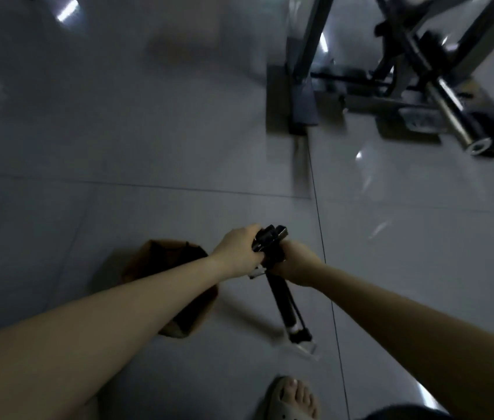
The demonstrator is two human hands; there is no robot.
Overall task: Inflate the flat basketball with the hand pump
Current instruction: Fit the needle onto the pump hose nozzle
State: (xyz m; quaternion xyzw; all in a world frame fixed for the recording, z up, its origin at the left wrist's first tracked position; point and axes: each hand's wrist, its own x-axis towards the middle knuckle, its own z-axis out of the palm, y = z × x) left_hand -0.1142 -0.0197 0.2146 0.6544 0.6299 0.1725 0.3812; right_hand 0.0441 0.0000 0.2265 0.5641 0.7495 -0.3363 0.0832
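On floor tile, L hand & R hand clenched on pump handle; keep floor pump vertical, w/ foot on base.

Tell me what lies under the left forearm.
A brown, flattened basketball lies on the tiled floor beneath the left forearm. The arm covers its middle, so any valve or hose connection there is hidden.

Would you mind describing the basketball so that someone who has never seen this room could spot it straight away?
Start at the grey tiled floor, then find the person's left forearm reaching in from the lower left. The basketball lies on the tiles partly hidden under that forearm, left of the black hand pump. It is the only brownish-orange thing here, sagging and creased rather than round.
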